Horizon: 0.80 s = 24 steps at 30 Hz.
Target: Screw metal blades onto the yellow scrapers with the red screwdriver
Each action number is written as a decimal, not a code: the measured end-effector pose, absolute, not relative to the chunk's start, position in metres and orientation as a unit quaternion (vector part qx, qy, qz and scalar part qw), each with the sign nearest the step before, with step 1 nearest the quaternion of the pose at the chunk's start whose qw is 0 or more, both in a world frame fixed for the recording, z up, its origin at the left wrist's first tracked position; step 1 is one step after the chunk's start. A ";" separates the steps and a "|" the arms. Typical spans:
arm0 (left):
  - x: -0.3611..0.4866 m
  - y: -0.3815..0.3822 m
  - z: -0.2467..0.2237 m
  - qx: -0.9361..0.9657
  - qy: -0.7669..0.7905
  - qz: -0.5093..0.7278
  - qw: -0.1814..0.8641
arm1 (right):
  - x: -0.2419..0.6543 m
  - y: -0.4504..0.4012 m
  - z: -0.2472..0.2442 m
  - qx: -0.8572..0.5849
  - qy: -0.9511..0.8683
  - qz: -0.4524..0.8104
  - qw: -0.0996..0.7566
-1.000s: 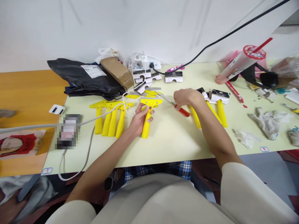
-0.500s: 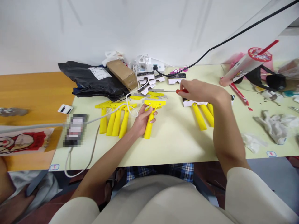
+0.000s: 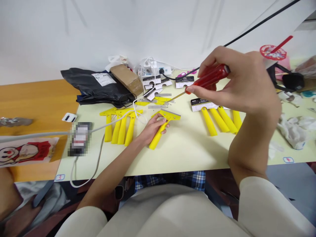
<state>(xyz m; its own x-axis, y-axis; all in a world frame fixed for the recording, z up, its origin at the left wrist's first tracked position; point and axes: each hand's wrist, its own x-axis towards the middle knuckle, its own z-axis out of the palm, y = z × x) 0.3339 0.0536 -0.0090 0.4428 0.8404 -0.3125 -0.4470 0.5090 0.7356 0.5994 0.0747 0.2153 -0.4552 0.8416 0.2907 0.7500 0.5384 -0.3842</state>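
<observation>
My left hand (image 3: 154, 128) is closed around the handle of a yellow scraper (image 3: 157, 136), whose wide head with two screws points up and right. Raised over the table at the right, my right hand (image 3: 243, 82) grips a screwdriver (image 3: 209, 78) by its red handle. The shaft slants down to the left, its tip just above the scraper's head and close to loose metal blades (image 3: 157, 106). Yellow blade covers (image 3: 163, 98) lie behind them. Several more yellow scrapers (image 3: 122, 130) rest in a row left of my left hand.
Scrapers with black-and-white cards (image 3: 209, 122) lie at the right. Behind are a black plastic parcel (image 3: 98, 90), a cardboard box (image 3: 127, 79) and a power strip (image 3: 168, 70). A white cable (image 3: 108, 123) crosses past a phone (image 3: 80, 138). Another person's arm (image 3: 10, 187) shows lower left.
My right hand has risen and come nearer the camera with the screwdriver, whose shaft now slants downward. The scraper in my left hand has tilted, its head turning right and its handle left.
</observation>
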 end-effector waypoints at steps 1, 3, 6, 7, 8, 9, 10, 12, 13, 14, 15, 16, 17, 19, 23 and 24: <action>0.334 0.054 -0.010 0.295 0.342 0.397 0.799 | 0.599 0.075 0.213 -0.461 -0.851 0.104 0.229; 0.334 0.054 -0.011 0.308 0.344 0.391 0.796 | 0.598 0.075 0.209 -0.440 -0.856 0.113 0.246; 0.335 0.054 -0.015 0.316 0.345 0.391 0.793 | 0.597 0.075 0.204 -0.413 -0.856 0.117 0.287; 0.335 0.054 -0.016 0.317 0.344 0.390 0.793 | 0.597 0.074 0.203 -0.410 -0.855 0.116 0.294; 0.334 0.054 -0.016 0.317 0.344 0.391 0.793 | 0.597 0.074 0.203 -0.410 -0.855 0.115 0.296; 0.334 0.054 -0.017 0.316 0.344 0.391 0.793 | 0.596 0.073 0.203 -0.410 -0.855 0.113 0.298; 0.334 0.054 -0.017 0.316 0.344 0.392 0.793 | 0.596 0.073 0.203 -0.408 -0.856 0.113 0.298; 0.334 0.054 -0.016 0.316 0.345 0.393 0.792 | 0.595 0.074 0.202 -0.401 -0.859 0.117 0.296; 0.334 0.054 -0.016 0.316 0.346 0.393 0.791 | 0.595 0.074 0.202 -0.397 -0.861 0.119 0.294; 0.334 0.054 -0.016 0.317 0.347 0.393 0.791 | 0.594 0.074 0.201 -0.393 -0.863 0.121 0.293; 0.334 0.054 -0.015 0.317 0.347 0.393 0.790 | 0.594 0.075 0.201 -0.390 -0.865 0.122 0.291; 0.334 0.054 -0.015 0.318 0.346 0.393 0.790 | 0.594 0.075 0.200 -0.388 -0.867 0.122 0.289; 0.334 0.054 -0.015 0.318 0.346 0.394 0.790 | 0.593 0.076 0.199 -0.387 -0.867 0.121 0.289; 0.334 0.054 -0.015 0.320 0.345 0.394 0.789 | 0.592 0.076 0.198 -0.384 -0.868 0.121 0.290; 0.334 0.054 -0.017 0.319 0.343 0.394 0.790 | 0.589 0.077 0.196 -0.367 -0.873 0.125 0.297; 0.334 0.054 -0.017 0.319 0.341 0.395 0.791 | 0.588 0.078 0.195 -0.365 -0.873 0.124 0.297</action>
<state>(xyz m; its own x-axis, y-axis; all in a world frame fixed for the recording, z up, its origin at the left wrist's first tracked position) 0.3342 0.0537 -0.0170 0.4550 0.8428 -0.2876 -0.4065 0.4839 0.7750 0.5883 0.0779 0.1954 -0.5568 0.7116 0.4285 0.5637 0.7026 -0.4344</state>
